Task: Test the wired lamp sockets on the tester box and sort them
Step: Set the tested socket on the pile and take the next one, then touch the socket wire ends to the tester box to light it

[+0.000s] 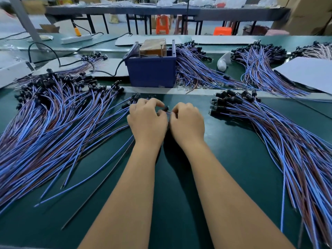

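Green tabletop [179, 203] carries a loose left pile [53, 123] and neater right pile [269, 126]; both hands, left hand [147, 121] and right hand [187, 121], pinch one socket [165, 109], so sorting looks partway done.

You're in a factory assembly workshop: long green counter [197, 177], heaped wired sockets [53, 114], stacked cartons [309, 13] behind.

Matt green table [179, 177], blue plastic box [151, 72] (smooth-sided)

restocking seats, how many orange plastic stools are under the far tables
2. One orange stool stands under the far table near the middle; another orange stool sits lower to its right. More may be hidden behind the tables.
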`<control>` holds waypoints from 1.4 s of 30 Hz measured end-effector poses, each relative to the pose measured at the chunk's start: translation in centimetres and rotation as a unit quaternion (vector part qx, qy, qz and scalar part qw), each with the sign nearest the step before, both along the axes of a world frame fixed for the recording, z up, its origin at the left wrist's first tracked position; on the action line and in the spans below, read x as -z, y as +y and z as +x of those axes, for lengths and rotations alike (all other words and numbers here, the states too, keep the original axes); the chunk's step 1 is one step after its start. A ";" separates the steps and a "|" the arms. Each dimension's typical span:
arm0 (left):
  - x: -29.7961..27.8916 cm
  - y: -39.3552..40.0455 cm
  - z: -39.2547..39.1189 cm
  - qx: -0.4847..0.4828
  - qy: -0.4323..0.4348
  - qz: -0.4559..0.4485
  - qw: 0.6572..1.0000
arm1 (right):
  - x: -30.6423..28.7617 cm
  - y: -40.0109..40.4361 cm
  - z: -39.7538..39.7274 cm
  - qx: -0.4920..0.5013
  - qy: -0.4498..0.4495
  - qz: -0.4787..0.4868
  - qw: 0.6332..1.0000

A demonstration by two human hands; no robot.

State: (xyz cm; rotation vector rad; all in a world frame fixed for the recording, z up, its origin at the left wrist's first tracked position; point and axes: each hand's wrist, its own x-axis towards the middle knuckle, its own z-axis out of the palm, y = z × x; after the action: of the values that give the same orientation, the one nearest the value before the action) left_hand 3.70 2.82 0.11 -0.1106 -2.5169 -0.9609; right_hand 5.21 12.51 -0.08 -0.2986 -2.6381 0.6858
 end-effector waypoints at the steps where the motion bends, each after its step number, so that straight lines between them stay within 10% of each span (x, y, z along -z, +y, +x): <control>1: -0.1 0.2 0.1 0.006 0.032 0.033 0.999 | -0.1 0.1 0.1 0.018 0.004 -0.039 0.999; 9: 0.0 0.8 -0.6 0.064 -0.122 0.254 0.957 | -1.0 0.7 0.5 -0.020 0.064 -0.292 0.954; 19: -0.4 -1.0 -2.0 0.013 -0.093 0.602 0.793 | -1.2 -0.4 1.3 -0.185 -0.016 -0.325 0.927; 33: -1.5 1.0 0.8 0.275 -0.250 0.334 0.866 | -1.6 0.6 0.5 -0.126 0.055 -0.603 0.786; 42: -0.8 0.8 1.0 0.329 -0.220 0.166 0.903 | -1.3 2.3 0.5 -0.120 0.068 -0.532 0.835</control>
State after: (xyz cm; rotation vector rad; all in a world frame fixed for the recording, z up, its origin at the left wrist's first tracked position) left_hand 4.67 3.64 0.87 -0.7504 -2.7022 -1.8469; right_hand 5.72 14.85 1.26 -0.1864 -1.8935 2.1260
